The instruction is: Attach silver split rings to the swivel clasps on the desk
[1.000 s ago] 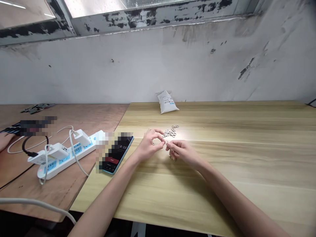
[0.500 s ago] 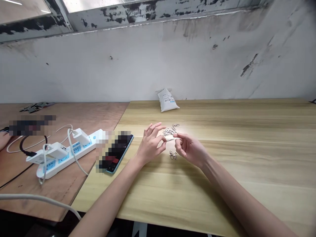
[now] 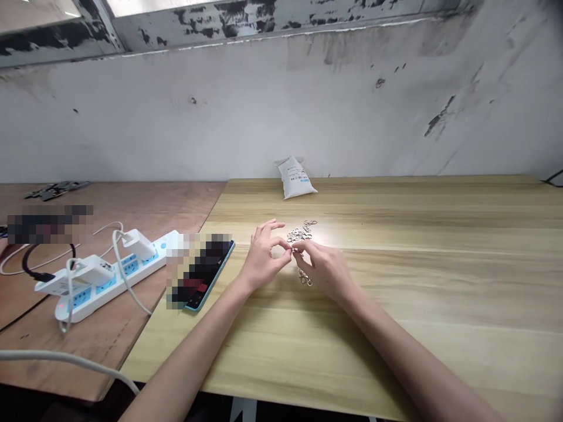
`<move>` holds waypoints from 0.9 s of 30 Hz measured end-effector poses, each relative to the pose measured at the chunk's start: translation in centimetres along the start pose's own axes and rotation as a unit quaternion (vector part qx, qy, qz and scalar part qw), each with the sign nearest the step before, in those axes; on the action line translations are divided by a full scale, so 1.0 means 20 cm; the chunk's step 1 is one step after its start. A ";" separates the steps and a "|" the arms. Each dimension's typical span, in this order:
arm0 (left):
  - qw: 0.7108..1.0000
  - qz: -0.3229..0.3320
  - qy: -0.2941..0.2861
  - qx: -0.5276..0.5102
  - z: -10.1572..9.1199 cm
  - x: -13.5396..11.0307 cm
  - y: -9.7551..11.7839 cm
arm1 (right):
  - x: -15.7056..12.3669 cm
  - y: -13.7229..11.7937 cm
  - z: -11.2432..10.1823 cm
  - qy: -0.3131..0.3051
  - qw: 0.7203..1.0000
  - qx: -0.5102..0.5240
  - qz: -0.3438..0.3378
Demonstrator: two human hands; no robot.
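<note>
- left hand (image 3: 263,259): raised off the bench, thumb and index fingertips curled into a small ring, other fingers lifted and spread; a tiny metal piece may have sat at the tips, but too small to tell
- right hand (image 3: 322,271): fingers pressed loosely together, reaching toward the left hand, tips just beside the left hand's index; whether it pinched anything could not be told
- heap of small metal rings and clasps (image 3: 300,232): lay on the bench (image 3: 396,328), just beyond both hands
- loose metal clasp (image 3: 305,279): lay apart from the heap, partly under the right hand's edge
- white bag (image 3: 295,177): stood tilted at the bench's far edge against the wall
- phone (image 3: 211,275): lay left of the left hand, mostly blurred out
- power strip (image 3: 101,281): sat on a plywood bench (image 3: 132,214) further left, with white chargers plugged in
- handling, judged: parts this small called for firm fingertip contact, hands kept low and close together, wrists steady, so that a slip would land near the heap
</note>
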State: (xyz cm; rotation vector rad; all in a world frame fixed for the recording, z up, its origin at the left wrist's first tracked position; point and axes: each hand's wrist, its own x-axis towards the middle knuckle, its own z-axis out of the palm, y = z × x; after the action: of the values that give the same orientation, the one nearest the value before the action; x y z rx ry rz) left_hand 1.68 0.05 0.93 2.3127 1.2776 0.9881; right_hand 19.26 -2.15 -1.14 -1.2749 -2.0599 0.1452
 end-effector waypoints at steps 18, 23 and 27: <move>0.961 0.188 0.140 0.146 -0.05 -0.02 0.05 | 0.02 -0.03 -0.09 -0.225 0.652 0.661 0.295; 0.969 0.150 0.068 0.185 -0.09 0.01 -0.03 | 0.01 0.02 -0.11 -0.179 0.841 0.467 0.207; 0.977 0.049 -0.039 0.204 -0.14 0.03 -0.14 | 0.00 0.10 -0.09 -0.122 0.969 0.179 0.118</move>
State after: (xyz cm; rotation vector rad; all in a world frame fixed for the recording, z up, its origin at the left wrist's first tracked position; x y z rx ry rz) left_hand -1.80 1.92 1.58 2.7122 1.4567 0.7049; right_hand 21.92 -1.52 -0.59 -1.3153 -1.9554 0.7819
